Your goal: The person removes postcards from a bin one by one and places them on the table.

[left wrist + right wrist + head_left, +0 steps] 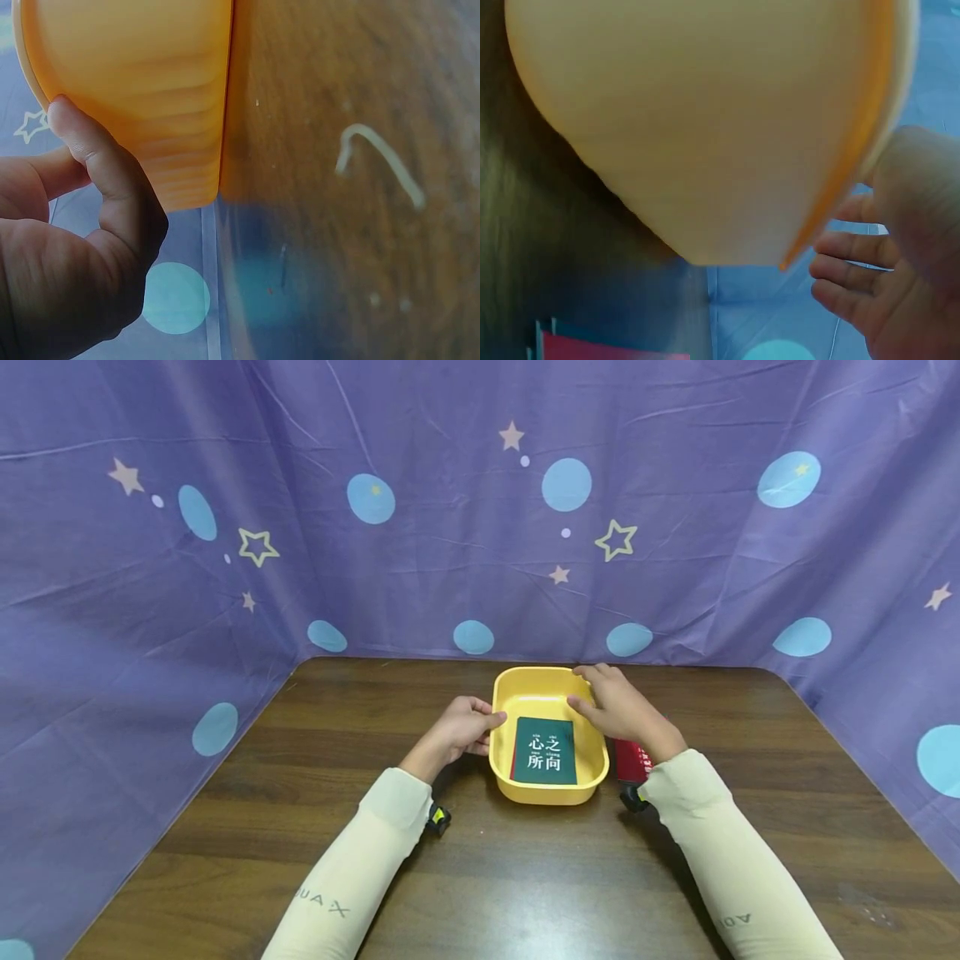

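A yellow plastic basin (551, 795) stands on the table in the head view. Inside it lies a dark green booklet (544, 752) with white Chinese characters, a red edge showing along its left side. My left hand (467, 725) pinches the basin's left rim, thumb on top and fingers against the outer wall. At the far right of the rim is my right hand (621, 703), its thumb over the inside and its fingers extended. In the right wrist view these fingers (851, 274) are spread close beside the rim. A red booklet (632, 762) lies right of the basin, partly hidden by the right wrist.
The brown wooden table (495, 877) extends around the basin. Behind it and at both sides hangs a purple curtain (450, 577) with stars and blue dots. Dark wrist devices (438, 818) sit at both cuffs.
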Available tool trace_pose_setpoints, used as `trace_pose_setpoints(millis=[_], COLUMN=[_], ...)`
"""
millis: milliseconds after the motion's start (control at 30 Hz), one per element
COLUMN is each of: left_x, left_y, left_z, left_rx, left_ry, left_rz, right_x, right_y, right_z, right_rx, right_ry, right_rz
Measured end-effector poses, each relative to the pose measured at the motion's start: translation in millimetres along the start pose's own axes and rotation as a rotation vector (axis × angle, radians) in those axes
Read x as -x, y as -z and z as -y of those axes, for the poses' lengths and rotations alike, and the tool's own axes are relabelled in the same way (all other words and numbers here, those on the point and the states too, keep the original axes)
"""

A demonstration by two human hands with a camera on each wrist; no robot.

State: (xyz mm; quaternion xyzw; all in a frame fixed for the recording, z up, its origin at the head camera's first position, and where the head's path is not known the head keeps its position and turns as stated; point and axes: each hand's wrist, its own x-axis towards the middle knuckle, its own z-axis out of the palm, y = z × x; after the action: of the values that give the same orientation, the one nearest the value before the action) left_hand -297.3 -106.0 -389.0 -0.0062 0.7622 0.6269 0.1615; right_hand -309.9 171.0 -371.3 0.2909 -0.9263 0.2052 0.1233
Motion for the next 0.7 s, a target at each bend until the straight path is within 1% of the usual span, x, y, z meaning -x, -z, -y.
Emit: trace_pose_setpoints(millis=[133,200,367,467,567,700], left_x=[-0.1,0.5,0.8,1.2,1.1,-0.2], left_y=[-0.3,-0.2,-0.2,-0.4,-0.5,-0.4], left_z=[-0.1,-0.1,0.4,0.4,0.0,-0.1], left_rx=[0.003,0.005,0.011,0.009,0.005,0.005], left_ry=[-0.003,-0.003,-0.001,0.0,0.001,-0.001], left_rz=[0.0,0.0,0.0,0.002,0.006,0.007], right_x=[-2,-2,-5,-5,-6,-5], right_y=[-3,-6,-14,-19,-23,-25], right_z=[9,12,19,21,22,24], right_rx=[0.004,-0.006,-0.024,-0.026,-0.022,-0.009], right_ry=[-0.008,0.001,0.059,0.074,0.058,0.011], right_rz=[0.032,0.055,0.114,0.149,0.182,0.236])
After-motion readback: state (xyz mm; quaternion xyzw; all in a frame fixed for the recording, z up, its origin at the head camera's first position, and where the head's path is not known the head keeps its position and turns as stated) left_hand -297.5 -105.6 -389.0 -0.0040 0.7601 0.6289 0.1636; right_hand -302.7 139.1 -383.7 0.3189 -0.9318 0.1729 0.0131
